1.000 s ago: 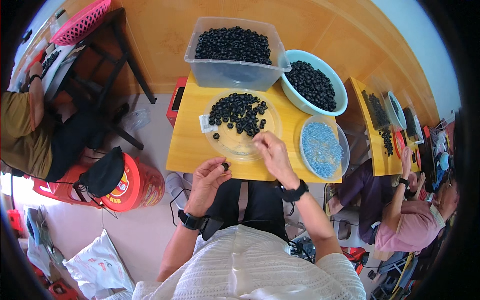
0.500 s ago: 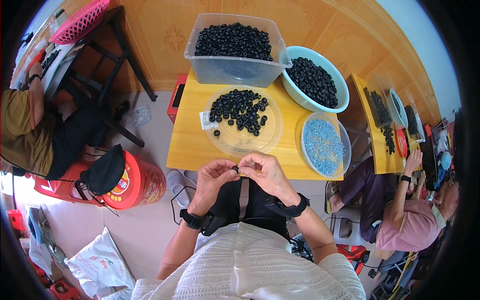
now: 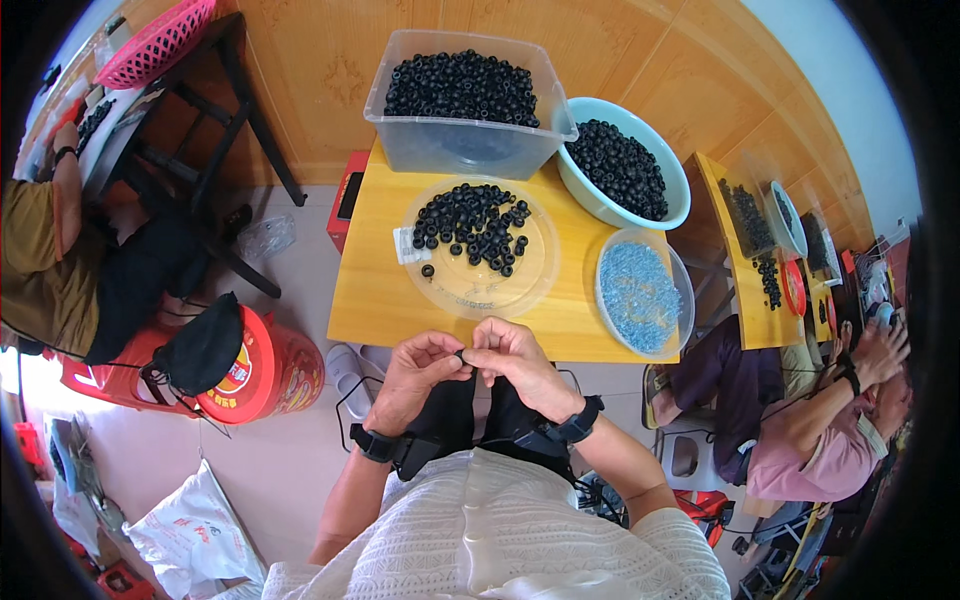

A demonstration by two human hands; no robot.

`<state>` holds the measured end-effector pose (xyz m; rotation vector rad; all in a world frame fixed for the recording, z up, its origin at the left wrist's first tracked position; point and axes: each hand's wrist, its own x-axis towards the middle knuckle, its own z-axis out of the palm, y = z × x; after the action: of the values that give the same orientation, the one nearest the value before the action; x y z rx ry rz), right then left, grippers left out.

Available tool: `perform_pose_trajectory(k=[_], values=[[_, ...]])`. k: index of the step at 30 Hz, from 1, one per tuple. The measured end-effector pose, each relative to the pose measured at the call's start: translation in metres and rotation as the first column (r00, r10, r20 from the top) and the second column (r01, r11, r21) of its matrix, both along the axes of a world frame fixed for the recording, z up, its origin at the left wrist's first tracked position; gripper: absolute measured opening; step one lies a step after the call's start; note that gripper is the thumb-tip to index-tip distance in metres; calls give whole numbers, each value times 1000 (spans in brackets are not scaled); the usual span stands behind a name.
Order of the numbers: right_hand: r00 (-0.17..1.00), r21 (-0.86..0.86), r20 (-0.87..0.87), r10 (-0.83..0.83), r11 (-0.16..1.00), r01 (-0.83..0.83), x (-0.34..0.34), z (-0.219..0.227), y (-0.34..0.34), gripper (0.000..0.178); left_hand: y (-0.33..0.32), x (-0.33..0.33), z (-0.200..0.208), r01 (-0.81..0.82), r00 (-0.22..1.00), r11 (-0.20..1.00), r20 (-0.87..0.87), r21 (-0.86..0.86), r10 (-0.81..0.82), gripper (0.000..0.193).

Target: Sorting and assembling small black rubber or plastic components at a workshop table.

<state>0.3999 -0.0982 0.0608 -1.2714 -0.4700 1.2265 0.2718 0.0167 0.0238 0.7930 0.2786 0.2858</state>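
Note:
Just in front of the table's near edge, my left hand is closed in a pinch on a small round black ring-like piece. My right hand meets it there, thumb and fingertips pressed together against the piece. Whatever else the right fingertips may hold is too small to tell. Beyond my hands, loose black ring pieces lie on a round clear plastic lid. At the table's right corner stands a clear round tub of tiny light-blue pieces.
On the yellow table, a clear bin and a pale-blue basin hold many black pieces. A red bucket stands left on the floor. Co-workers sit at the left and right, the latter by another yellow table.
My hands stay together at the black piece, a little lower in view, with the right fingers shifted around it. The right co-worker's hand has moved away from their table.

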Motion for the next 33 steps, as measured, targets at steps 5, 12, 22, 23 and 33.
perform_pose_trajectory(k=[5,12,22,23,33], values=[[872,12,466,-151,986,164,26,-8,13,7,2,0,-1,7,1000,1000,0,-23,-7,14],[276,-3,954,-120,913,408,138,-30,23,11,0,-4,-5,-69,997,994,38,-80,72,15],[93,-163,985,146,964,208,141,-30,63,11,-1,0,-6,-54,998,994,20,-95,56,15],[95,-162,985,145,965,208,142,-32,63,11,0,0,-6,-54,998,994,16,-95,56,15],[372,40,919,-133,968,246,136,-31,53,12,2,4,-3,-82,997,992,-16,-93,81,14]])
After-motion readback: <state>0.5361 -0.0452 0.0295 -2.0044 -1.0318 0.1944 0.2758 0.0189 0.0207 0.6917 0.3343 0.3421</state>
